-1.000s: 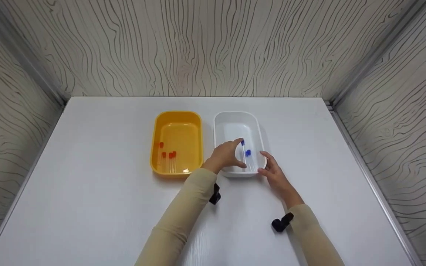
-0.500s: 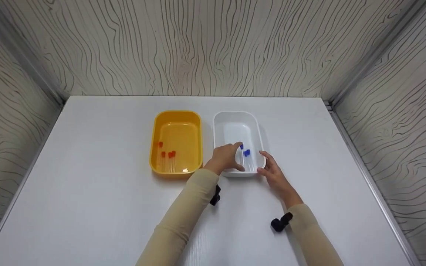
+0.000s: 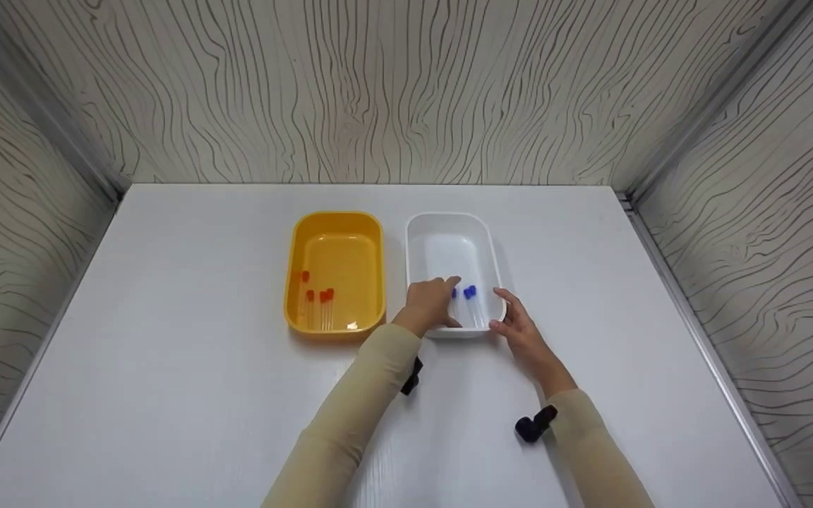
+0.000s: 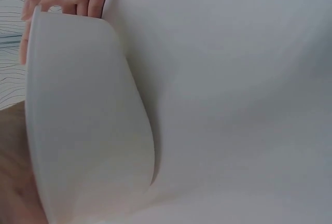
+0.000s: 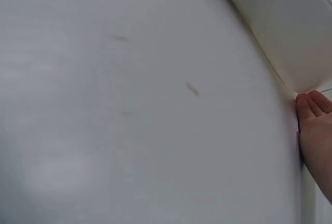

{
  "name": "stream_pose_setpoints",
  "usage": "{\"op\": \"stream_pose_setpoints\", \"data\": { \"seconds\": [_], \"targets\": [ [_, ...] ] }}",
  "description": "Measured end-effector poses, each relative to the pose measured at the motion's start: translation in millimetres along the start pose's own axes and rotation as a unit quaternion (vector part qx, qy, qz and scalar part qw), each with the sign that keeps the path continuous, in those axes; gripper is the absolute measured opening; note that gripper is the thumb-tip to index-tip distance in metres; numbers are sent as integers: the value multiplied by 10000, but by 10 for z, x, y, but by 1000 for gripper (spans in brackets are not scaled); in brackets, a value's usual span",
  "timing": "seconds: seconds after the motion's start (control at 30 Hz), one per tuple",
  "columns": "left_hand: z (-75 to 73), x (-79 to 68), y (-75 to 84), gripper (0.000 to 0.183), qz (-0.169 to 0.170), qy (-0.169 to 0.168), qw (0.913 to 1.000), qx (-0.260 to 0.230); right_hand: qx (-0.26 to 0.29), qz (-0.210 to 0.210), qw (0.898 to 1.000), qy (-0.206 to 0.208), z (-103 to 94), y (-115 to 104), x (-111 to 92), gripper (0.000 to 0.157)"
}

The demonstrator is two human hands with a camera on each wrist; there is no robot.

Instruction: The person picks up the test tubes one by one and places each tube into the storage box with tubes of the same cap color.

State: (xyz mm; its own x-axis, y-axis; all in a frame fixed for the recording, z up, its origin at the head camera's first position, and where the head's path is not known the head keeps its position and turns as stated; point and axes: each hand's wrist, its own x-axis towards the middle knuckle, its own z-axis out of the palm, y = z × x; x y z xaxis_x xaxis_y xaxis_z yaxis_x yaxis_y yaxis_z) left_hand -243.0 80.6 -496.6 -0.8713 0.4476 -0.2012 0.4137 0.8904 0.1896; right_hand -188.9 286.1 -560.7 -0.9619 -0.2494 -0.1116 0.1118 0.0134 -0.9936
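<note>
In the head view, my left hand reaches over the near left side of a white plastic tray. Its thumb and forefinger span a clear test tube with a blue cap, finger near the cap and thumb near the lower end; the hand partly hides this tube. Two more tubes with blue caps lie beside it, pointing the same way. My right hand grips the tray's near right corner, fingers and thumb around the rim. In the left wrist view, the tray's outer wall fills the left side.
Left of the white tray stands a yellow tray holding several clear tubes with red caps. Both sit on a white tabletop, with wood-patterned panels behind and at the sides.
My left hand has drawn the blue-capped tube toward the near left of the white tray, its cap now about level with the other two. The right hand stays at the corner.
</note>
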Motion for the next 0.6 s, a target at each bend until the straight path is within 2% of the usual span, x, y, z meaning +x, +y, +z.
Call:
{"op": "stream_pose_setpoints", "data": {
  "seconds": [0.13,0.33,0.5,0.6],
  "targets": [
    [-7,-12,-31,87,18,72,9997,-247,-67,-47,10000,-19,8,4,32,66],
    [-54,-63,-124,74,156,368,9928,-1133,-71,-81,9999,61,23,0,53,66],
    [-139,-171,-274,55,347,1036,9823,-1523,-171,-197,9990,368,33,-39,12,66],
    [-217,-259,-420,49,214,1591,9752,-1526,-455,-352,9949,828,32,-123,10,61]
  ]
}}
